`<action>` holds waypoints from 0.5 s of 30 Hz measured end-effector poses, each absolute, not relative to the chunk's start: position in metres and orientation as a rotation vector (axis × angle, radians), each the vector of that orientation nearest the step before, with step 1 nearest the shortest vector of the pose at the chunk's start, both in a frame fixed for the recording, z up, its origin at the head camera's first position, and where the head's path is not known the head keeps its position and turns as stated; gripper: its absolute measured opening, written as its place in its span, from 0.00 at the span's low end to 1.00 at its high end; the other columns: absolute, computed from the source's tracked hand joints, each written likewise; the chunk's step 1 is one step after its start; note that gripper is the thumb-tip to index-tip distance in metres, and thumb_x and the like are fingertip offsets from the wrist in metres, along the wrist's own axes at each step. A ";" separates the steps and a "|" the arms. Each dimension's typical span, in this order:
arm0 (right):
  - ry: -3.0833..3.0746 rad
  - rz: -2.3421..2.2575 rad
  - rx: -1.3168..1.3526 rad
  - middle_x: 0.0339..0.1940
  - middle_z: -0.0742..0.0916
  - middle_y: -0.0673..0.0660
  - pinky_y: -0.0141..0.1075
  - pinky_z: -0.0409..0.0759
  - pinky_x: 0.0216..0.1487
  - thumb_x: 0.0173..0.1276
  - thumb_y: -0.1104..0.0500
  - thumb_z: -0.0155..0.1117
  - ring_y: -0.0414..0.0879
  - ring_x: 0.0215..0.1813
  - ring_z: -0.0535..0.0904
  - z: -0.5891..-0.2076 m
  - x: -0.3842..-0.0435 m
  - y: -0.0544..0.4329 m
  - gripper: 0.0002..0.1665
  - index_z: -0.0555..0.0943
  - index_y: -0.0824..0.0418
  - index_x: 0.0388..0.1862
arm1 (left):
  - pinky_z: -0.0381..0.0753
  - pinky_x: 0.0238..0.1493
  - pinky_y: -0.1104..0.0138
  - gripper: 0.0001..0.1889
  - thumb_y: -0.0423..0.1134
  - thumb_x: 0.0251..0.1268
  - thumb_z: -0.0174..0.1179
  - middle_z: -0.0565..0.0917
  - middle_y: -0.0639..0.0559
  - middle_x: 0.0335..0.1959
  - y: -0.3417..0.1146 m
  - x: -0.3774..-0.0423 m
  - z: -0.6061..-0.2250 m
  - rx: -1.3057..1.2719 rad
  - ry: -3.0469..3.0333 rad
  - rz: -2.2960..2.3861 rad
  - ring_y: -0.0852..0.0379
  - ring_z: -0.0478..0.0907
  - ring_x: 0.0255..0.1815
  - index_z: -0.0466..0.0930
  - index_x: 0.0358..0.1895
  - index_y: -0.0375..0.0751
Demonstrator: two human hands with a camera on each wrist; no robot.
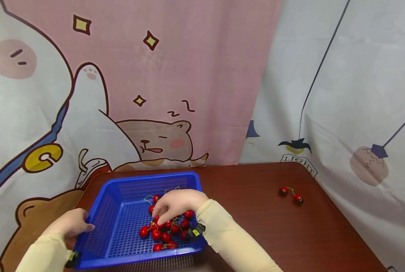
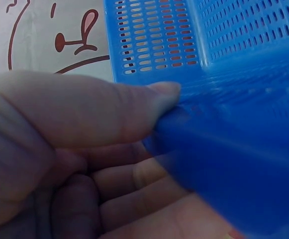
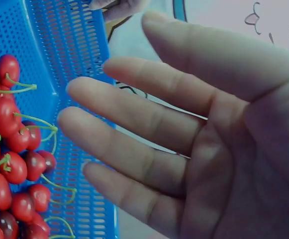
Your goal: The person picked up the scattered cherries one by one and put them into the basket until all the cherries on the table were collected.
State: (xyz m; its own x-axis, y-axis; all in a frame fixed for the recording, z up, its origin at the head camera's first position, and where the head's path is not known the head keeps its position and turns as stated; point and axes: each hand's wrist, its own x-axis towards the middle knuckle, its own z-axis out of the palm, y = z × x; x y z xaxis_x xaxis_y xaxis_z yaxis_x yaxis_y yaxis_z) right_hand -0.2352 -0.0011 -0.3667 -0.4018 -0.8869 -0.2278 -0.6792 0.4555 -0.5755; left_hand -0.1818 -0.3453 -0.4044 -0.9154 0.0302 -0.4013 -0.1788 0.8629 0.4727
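A blue plastic basket (image 1: 151, 176) with perforated walls sits at the table's left side, tilted a little toward me. Its left edge is gripped by my left hand (image 1: 68, 223), the thumb (image 2: 109, 112) lying over the rim and the fingers underneath in the left wrist view. Several red cherries (image 1: 144, 231) with green stems lie bunched in the basket's right half. Over them hovers my right hand (image 1: 178, 204), fingers loosely bent. In the right wrist view its palm (image 3: 219, 149) faces the camera with nothing held, and the cherries (image 3: 5, 115) show beyond the fingertips.
Two cherries (image 1: 298, 199) joined by their stems lie on the brown table (image 1: 243, 211) at the right. A printed cartoon curtain (image 1: 219, 94) hangs right behind the table and along its sides.
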 end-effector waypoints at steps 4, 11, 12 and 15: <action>2.249 -0.614 -1.357 0.48 0.86 0.44 0.22 0.75 0.49 0.70 0.52 0.66 0.29 0.46 0.79 -0.365 -0.234 0.010 0.21 0.82 0.56 0.59 | 0.85 0.34 0.50 0.15 0.27 0.63 0.62 0.83 0.40 0.28 -0.346 -0.181 -0.406 -0.127 2.626 0.754 0.44 0.83 0.31 0.72 0.42 0.13; 2.363 -0.736 -1.408 0.50 0.87 0.48 0.28 0.76 0.54 0.70 0.52 0.65 0.35 0.50 0.81 -0.364 -0.233 0.033 0.22 0.81 0.57 0.61 | 0.85 0.30 0.52 0.13 0.26 0.64 0.59 0.82 0.43 0.27 -0.346 -0.181 -0.408 -0.154 2.594 0.821 0.45 0.83 0.28 0.72 0.42 0.14; 2.377 -0.758 -1.401 0.51 0.86 0.49 0.29 0.76 0.55 0.70 0.51 0.66 0.36 0.52 0.81 -0.364 -0.233 0.037 0.23 0.80 0.56 0.61 | 0.85 0.30 0.53 0.13 0.27 0.63 0.60 0.82 0.43 0.26 -0.346 -0.181 -0.408 -0.141 2.606 0.804 0.46 0.83 0.28 0.72 0.41 0.14; 2.411 -0.829 -1.387 0.55 0.85 0.49 0.30 0.75 0.59 0.70 0.50 0.66 0.38 0.56 0.80 -0.365 -0.233 0.048 0.25 0.79 0.55 0.63 | 0.85 0.31 0.53 0.13 0.27 0.63 0.60 0.82 0.43 0.26 -0.346 -0.181 -0.406 -0.120 2.621 0.767 0.46 0.83 0.28 0.73 0.40 0.15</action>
